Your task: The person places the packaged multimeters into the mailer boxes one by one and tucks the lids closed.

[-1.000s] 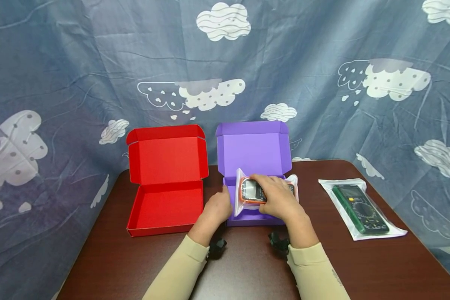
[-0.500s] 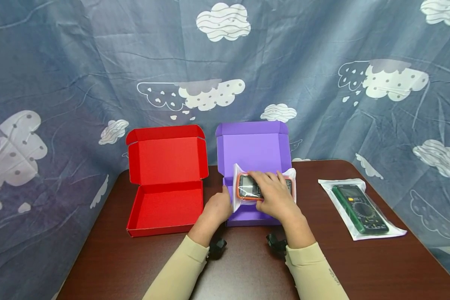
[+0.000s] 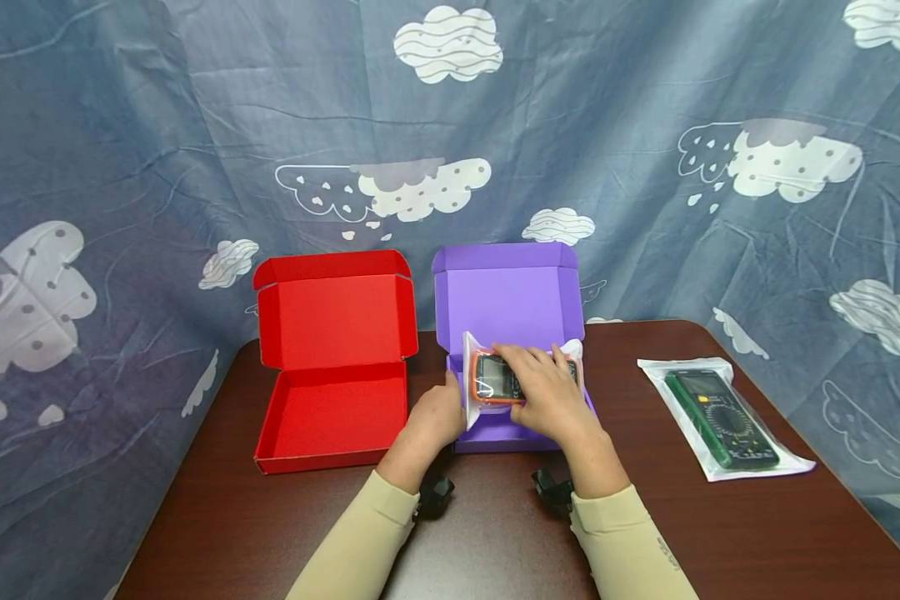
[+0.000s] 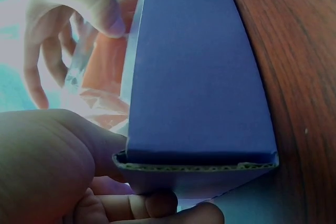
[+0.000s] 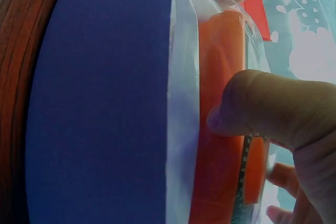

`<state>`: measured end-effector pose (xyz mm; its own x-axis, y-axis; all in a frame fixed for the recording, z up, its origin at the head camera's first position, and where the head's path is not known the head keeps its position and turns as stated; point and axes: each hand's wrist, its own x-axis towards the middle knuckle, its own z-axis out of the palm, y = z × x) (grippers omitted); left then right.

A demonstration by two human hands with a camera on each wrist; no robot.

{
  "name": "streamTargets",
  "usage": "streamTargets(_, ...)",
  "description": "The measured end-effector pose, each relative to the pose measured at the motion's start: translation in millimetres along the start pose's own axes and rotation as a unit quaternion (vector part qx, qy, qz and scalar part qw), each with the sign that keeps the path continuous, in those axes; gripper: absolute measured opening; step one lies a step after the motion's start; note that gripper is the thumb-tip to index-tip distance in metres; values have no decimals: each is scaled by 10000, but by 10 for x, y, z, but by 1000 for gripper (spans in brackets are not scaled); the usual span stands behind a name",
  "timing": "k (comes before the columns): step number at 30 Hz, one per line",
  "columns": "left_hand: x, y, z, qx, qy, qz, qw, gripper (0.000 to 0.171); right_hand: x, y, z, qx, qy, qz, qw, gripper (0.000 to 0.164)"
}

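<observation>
My right hand (image 3: 551,396) grips an orange-and-black multimeter (image 3: 492,379) in a clear plastic bag, its thumb on the near side and its fingers over the top. The multimeter lies lengthwise over the open purple box (image 3: 508,304), and part of its face is hidden under the hand. In the right wrist view, the thumb presses the orange side just above the box's front wall (image 5: 105,103). My left hand (image 3: 437,412) pinches the box's left wall, with the thumb inside and curled fingers outside in the left wrist view.
An open red box (image 3: 337,412) stands left of the purple one, its lid raised. To the right lies a bagged green multimeter (image 3: 723,421) on the brown table (image 3: 487,533). A blue cloud-patterned cloth (image 3: 607,100) hangs behind.
My right hand has carried the bagged orange multimeter slightly left over the purple box. The left hand keeps its place at the box's left wall.
</observation>
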<state>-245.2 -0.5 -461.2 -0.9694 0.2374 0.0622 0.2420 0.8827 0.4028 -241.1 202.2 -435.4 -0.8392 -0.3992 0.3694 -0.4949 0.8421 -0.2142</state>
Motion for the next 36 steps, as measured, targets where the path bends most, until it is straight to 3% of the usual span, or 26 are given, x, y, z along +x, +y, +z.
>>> streamTargets(16, 8, 21, -5, -82, -51, -32, 9999, 66, -5, 45, 156, 125, -575, 266, 9979, 106)
streamTargets(36, 9, 22, -14, -92, -105, -57, 9999, 68, -22, 42, 249, 307, -878, 308, 9952, 107)
